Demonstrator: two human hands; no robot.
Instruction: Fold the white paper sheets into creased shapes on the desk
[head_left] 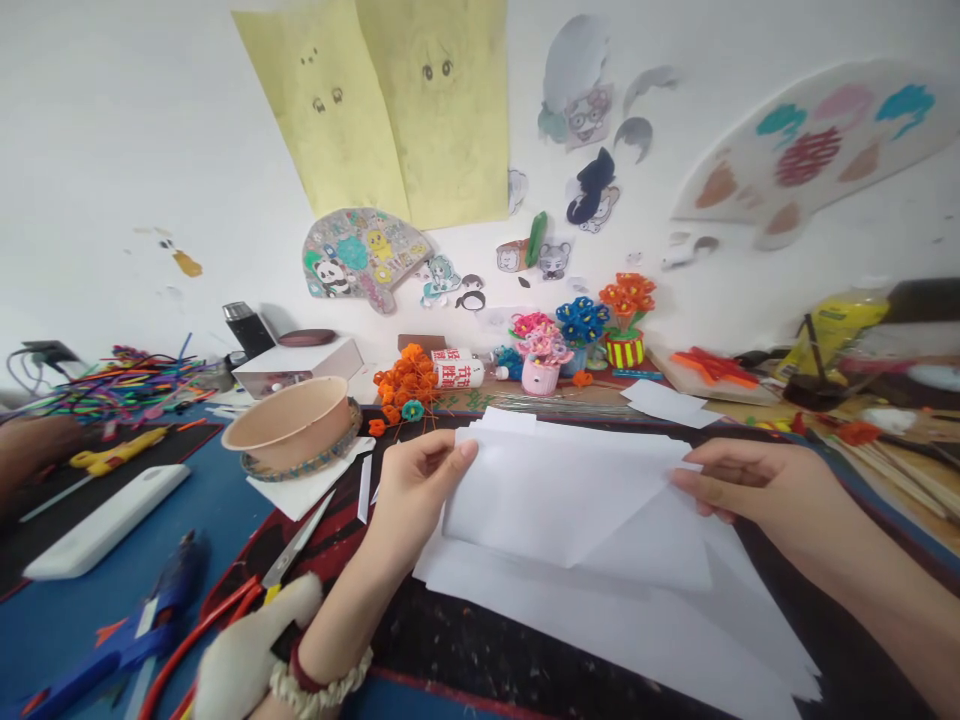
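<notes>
A sheet of white paper [555,490] with crease lines is held up between my two hands. My left hand [420,480] pinches its upper left corner between thumb and fingers. At the right edge, my right hand [750,480] grips the sheet the same way. Beneath it lies a stack of white paper [660,640] on a dark mat [465,650]. Red-handled scissors [300,545] rest left of my left forearm, their handles partly covered by a white object [255,640].
A blue glue gun [142,630] and a white bar-shaped case [109,525] lie at the left. A pinkish bowl [289,425] stands behind them. Orange pipe-cleaner flowers [409,385] and small flower pots [540,375] line the wall. Another person's hand [37,450] is at the far left.
</notes>
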